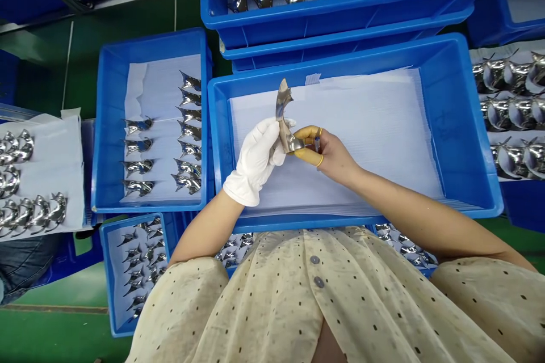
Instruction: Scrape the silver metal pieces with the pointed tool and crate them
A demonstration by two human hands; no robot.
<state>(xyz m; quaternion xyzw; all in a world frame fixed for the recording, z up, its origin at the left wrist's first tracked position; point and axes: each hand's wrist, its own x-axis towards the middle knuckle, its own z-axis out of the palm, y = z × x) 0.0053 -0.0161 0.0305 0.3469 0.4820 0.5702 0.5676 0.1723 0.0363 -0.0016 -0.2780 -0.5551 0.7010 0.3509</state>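
Note:
My left hand [258,156], in a white glove, is closed around a shiny curved metal part [283,110] with a pointed upper end and a jagged side. My right hand [330,153], with yellow finger cots on the thumb and fingers, pinches at the part's lower end. A small slim bluish thing [317,143] shows between the right fingers; its kind I cannot make out. Both hands are above a blue bin [460,125] lined with white paper [366,130].
On the left, a blue bin [113,125] holds two columns of metal parts [187,147]. Stacked blue bins [340,22] with more parts stand behind. Rows of parts [513,110] lie at the right. A smaller filled bin [110,278] is lower left, near a person's jeans [25,266].

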